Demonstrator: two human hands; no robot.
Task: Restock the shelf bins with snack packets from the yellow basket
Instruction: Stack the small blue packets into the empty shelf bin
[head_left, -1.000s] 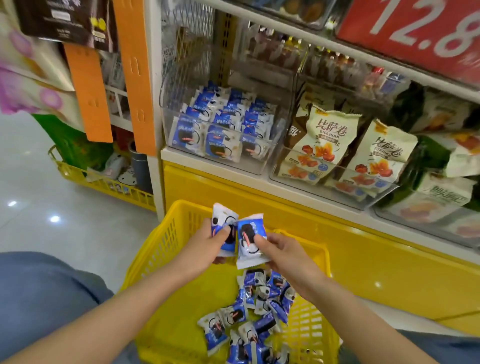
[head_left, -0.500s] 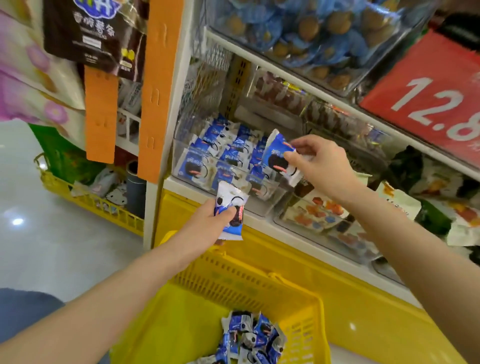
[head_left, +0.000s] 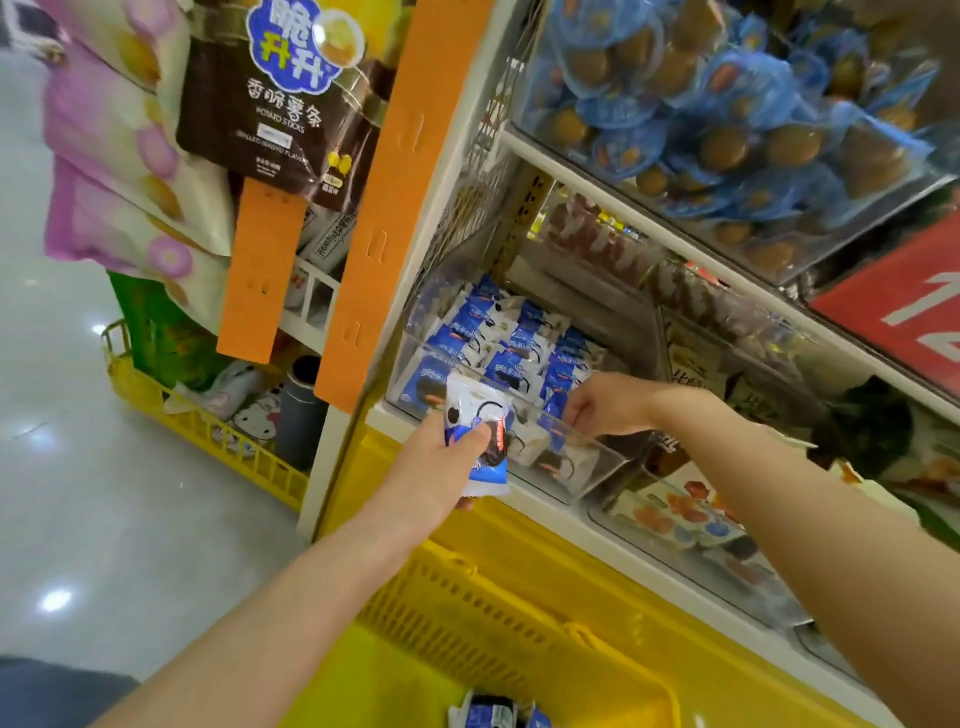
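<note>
My left hand (head_left: 441, 470) grips a blue-and-white snack packet (head_left: 475, 426) just in front of the clear shelf bin (head_left: 587, 467). Inside that bin stand several rows of the same blue packets (head_left: 498, 343). My right hand (head_left: 605, 404) reaches over the bin's front right part, fingers curled down among the packets; a packet under them is mostly hidden. The yellow basket (head_left: 519, 623) sits below my arms, with a few blue packets (head_left: 493, 714) at the frame's bottom edge.
A second clear bin (head_left: 691, 525) of white packets sits to the right. A bin of blue-wrapped snacks (head_left: 727, 104) fills the shelf above. Orange strips (head_left: 384, 208) and hanging bags (head_left: 270, 93) flank the shelf's left post. Another yellow basket (head_left: 208, 431) stands on the floor at left.
Both hands rose from the basket to the shelf. My right hand carried its packet down into the bin's front right. My left hand lifted its packet to the bin's front wall.
</note>
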